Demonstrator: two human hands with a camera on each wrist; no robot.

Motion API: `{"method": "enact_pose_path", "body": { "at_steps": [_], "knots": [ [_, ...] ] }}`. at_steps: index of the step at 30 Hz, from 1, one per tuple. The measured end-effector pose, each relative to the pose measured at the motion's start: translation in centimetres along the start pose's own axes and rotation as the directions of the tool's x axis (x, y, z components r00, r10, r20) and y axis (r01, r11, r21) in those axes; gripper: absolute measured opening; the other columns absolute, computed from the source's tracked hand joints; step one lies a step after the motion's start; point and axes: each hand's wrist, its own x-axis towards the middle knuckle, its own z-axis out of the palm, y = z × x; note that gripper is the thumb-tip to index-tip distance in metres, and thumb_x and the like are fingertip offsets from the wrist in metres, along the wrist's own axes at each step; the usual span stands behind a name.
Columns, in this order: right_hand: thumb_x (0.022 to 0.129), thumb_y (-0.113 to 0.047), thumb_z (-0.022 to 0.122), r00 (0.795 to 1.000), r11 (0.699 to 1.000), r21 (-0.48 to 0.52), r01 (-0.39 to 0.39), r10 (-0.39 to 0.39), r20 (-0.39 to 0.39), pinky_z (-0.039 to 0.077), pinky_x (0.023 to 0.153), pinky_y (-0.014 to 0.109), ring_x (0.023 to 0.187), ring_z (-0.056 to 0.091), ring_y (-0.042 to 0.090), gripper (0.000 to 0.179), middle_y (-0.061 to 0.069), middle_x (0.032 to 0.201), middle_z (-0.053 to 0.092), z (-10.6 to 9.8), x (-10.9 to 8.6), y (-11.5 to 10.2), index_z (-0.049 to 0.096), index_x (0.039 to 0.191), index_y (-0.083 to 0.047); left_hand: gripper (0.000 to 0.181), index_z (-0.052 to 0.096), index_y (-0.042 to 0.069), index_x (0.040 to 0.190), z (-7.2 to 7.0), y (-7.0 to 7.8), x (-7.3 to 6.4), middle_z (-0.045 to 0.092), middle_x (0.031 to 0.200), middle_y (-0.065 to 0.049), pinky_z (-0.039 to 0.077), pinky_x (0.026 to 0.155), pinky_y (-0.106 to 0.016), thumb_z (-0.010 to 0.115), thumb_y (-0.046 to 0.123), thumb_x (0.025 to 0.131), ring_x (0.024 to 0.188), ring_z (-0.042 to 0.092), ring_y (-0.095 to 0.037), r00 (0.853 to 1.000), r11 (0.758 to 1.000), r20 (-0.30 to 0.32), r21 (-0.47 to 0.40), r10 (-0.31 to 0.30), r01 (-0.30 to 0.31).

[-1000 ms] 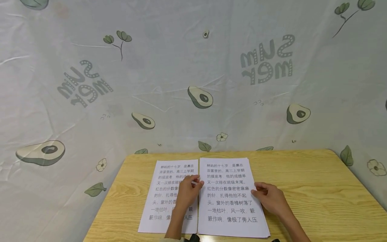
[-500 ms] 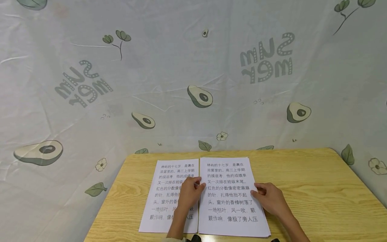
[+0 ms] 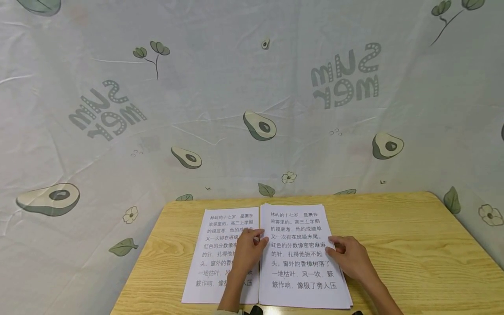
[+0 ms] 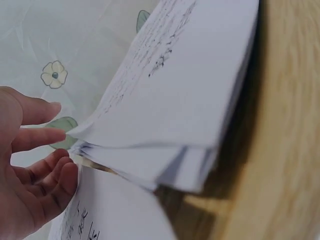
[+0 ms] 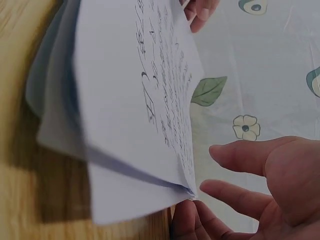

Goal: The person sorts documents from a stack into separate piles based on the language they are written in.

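Note:
Two stacks of printed paper lie side by side in the head view. My left hand [image 3: 245, 253] overlaps the left stack [image 3: 216, 267], its fingertips at the left edge of the right stack [image 3: 298, 260]. On the opposite long edge, my right hand [image 3: 353, 258] touches the same stack. In the left wrist view, thumb and index finger stand apart beside the paper edge, the other fingers bent. The near ends of the sheets [image 4: 190, 110] fan apart there. Fingertips meet the sheet edge in the right wrist view, while the right thumb [image 5: 240, 156] stays off the paper.
The stacks lie on a wooden table [image 3: 401, 249]. Behind its far edge hangs a pale cloth [image 3: 220, 87] printed with avocados, leaves and flowers. Dark wrist devices [image 3: 255, 310] show at the bottom of the head view.
My left hand has shifted slightly right and my right hand slightly left along the right stack's edges. A sliver of a lower sheet now shows at that stack's far left corner.

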Motion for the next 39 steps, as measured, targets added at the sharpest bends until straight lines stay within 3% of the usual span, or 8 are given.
{"method": "enact_pose_path", "body": {
  "at_steps": [7, 14, 23, 30, 39],
  "knots": [
    [0.095, -0.017, 0.077, 1.000, 1.000, 0.003, -0.005, 0.005, 0.001, 0.047, 0.077, 0.032, 0.090, 0.059, 0.022, 0.052, 0.016, 0.104, 0.070, 0.1, 0.2, 0.1, 0.066, 0.133, 0.015, 0.040, 0.075, 0.005, 0.132, -0.2, 0.4, -0.2, 0.062, 0.105, -0.006, 0.047, 0.064, -0.021, 0.078, 0.024, 0.097, 0.086, 0.054, -0.013, 1.000, 1.000, -0.001, -0.016, 0.006, -0.006],
    [0.095, -0.015, 0.078, 1.000, 0.999, 0.037, -0.022, 0.022, 0.009, 0.045, 0.067, 0.025, 0.081, 0.058, 0.018, 0.053, 0.010, 0.093, 0.069, 0.2, 0.2, 0.0, 0.064, 0.135, 0.017, 0.037, 0.077, 0.005, 0.131, 0.0, 0.7, -0.3, 0.064, 0.107, -0.008, 0.044, 0.062, -0.021, 0.078, 0.021, 0.098, 0.081, 0.052, -0.012, 1.000, 0.999, -0.014, -0.032, 0.027, -0.028],
    [0.094, -0.013, 0.077, 0.998, 0.999, 0.033, -0.017, 0.019, -0.056, 0.053, 0.077, 0.030, 0.101, 0.070, 0.029, 0.050, 0.029, 0.125, 0.070, 0.4, -0.1, -0.3, 0.066, 0.137, 0.011, 0.037, 0.077, 0.009, 0.130, 0.4, 0.9, -0.3, 0.070, 0.104, -0.004, 0.049, 0.069, -0.020, 0.081, 0.016, 0.094, 0.084, 0.057, -0.008, 0.998, 0.997, -0.022, -0.049, 0.065, -0.066],
    [0.093, -0.005, 0.076, 0.995, 0.996, 0.084, -0.016, 0.024, -0.099, 0.054, 0.074, 0.019, 0.091, 0.071, 0.020, 0.042, 0.015, 0.105, 0.075, 0.5, -0.2, -0.5, 0.069, 0.132, 0.008, 0.043, 0.075, 0.007, 0.130, 0.7, 1.1, -0.4, 0.072, 0.101, -0.001, 0.054, 0.074, -0.019, 0.083, 0.002, 0.089, 0.085, 0.063, -0.005, 0.997, 0.992, -0.025, -0.093, 0.079, -0.081],
    [0.094, -0.002, 0.075, 0.992, 0.994, 0.107, -0.031, 0.044, -0.116, 0.054, 0.073, 0.016, 0.091, 0.072, 0.019, 0.035, 0.013, 0.104, 0.077, 0.2, -0.3, -0.8, 0.073, 0.128, 0.006, 0.044, 0.075, 0.006, 0.130, 0.6, 1.3, -0.5, 0.073, 0.102, -0.003, 0.057, 0.075, -0.018, 0.078, -0.007, 0.088, 0.086, 0.068, -0.006, 0.996, 0.991, -0.053, -0.106, 0.076, -0.081]
  ]
}}
